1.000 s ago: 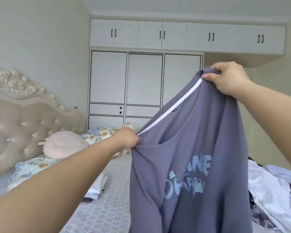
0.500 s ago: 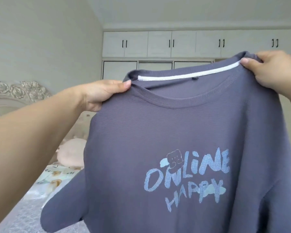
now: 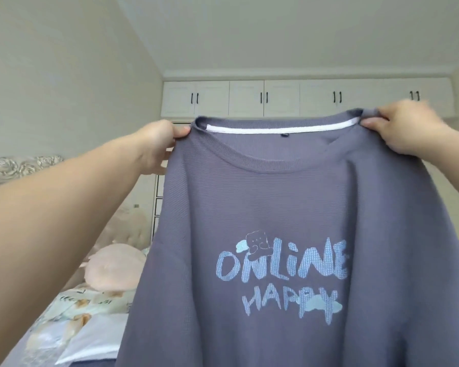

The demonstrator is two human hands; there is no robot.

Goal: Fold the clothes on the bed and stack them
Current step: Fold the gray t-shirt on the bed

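My left hand point(image 3: 161, 144) and right hand point(image 3: 406, 131) each pinch a shoulder of the purple shirt point(image 3: 276, 207), which could slip and crumple if either pinch loosens.

Shirt point(image 3: 289, 207) hangs in front of the camera, print side facing it, filling centre and right of view. Left hand point(image 3: 157, 147) holds the left shoulder, right hand point(image 3: 406, 131) the right shoulder, collar between them. Cupboards point(image 3: 281, 98) run along the far wall behind the shirt, above its collar. Bed point(image 3: 19, 348) lies lower left, behind the shirt. Cushion point(image 3: 114, 268) on the bed, headboard point(image 3: 24, 165) further left.
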